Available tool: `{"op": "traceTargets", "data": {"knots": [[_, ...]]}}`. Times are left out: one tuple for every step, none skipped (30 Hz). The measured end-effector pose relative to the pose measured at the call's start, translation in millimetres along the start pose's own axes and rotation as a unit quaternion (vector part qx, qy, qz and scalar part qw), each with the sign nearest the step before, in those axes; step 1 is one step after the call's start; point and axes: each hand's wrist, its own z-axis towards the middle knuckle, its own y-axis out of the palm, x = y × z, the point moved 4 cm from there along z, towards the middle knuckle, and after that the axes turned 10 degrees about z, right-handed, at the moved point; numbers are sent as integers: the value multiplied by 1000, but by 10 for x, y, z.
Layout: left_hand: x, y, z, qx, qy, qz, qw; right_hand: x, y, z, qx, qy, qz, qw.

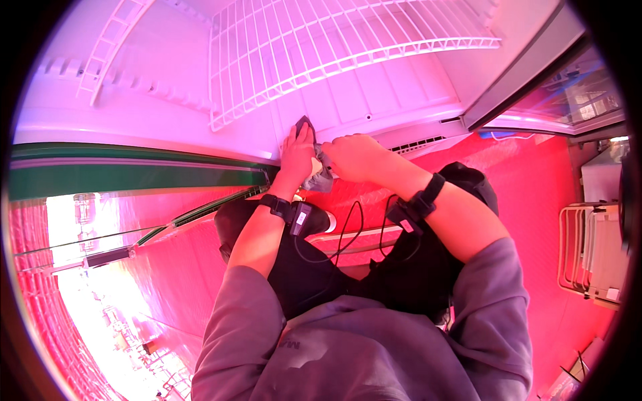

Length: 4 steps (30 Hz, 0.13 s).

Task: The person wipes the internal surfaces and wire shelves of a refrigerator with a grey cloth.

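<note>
A crumpled dark grey cloth (322, 175) is bunched at the front lip of a white refrigerator cabinet (267, 120). My left hand (298, 157) grips it, fingers pointing away from me, and one corner of the cloth sticks out beyond the fingertips. Right beside it, my right hand (356, 158) is closed with the fingers curled against the cloth's right side. Its fingertips are partly hidden. Black straps with small boxes and cables sit on both my wrists.
A white wire shelf (348, 50) spans the cabinet above my hands. To the left runs a green door edge (134, 170); at the right stands a dark-framed glass door (562, 87). Folded chairs (592, 250) lean farther right. Cables (348, 234) hang between my wrists and knees.
</note>
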Motion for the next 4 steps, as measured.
{"op": "traceTargets", "data": {"knots": [[11, -19, 1, -29, -1, 12, 1000, -30, -1, -24, -9, -2, -6, 1000], [10, -41, 33, -58, -3, 25, 998, -61, -7, -48, -18, -4, -13, 1000], [12, -71, 75, -87, -3, 37, 995, -102, -18, -78, -28, -6, -18, 999], [26, -55, 40, -92, -3, 36, 995, -103, 18, -92, -31, -4, -14, 999]]}}
